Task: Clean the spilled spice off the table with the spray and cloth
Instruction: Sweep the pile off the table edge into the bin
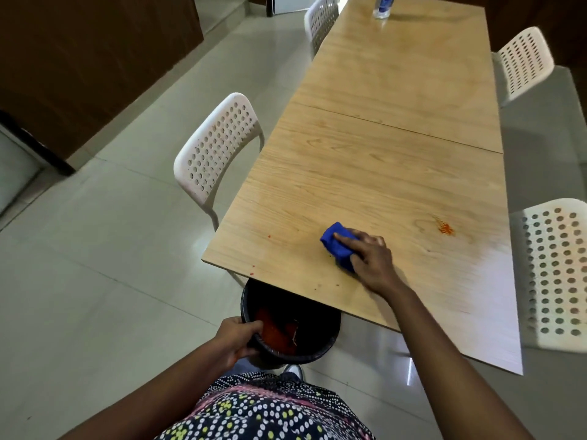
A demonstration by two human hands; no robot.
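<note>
The blue cloth (pixel 338 247) was bunched into a small lump and sat on the wooden desk (pixel 381 128), near the front edge. The right hand (pixel 370 260) lay on top of it, with fingers curled around the cloth and gripping it. One small red-orange patch of spilled spice (pixel 445 228) was still on the desk, off to the right and well apart from the cloth. A few tiny red specks (pixel 253 269) dotted the desk near its left front corner. The left hand (pixel 236 338) grasped the rim of one black bin (pixel 314 339), which was partly under the desk's edge. Red spice lay inside the bin. One bottle (pixel 382 6) stood at the far end of the desk; only its bottom part could be seen. Four white chairs with holes stood around the desk, two on each side.
</note>
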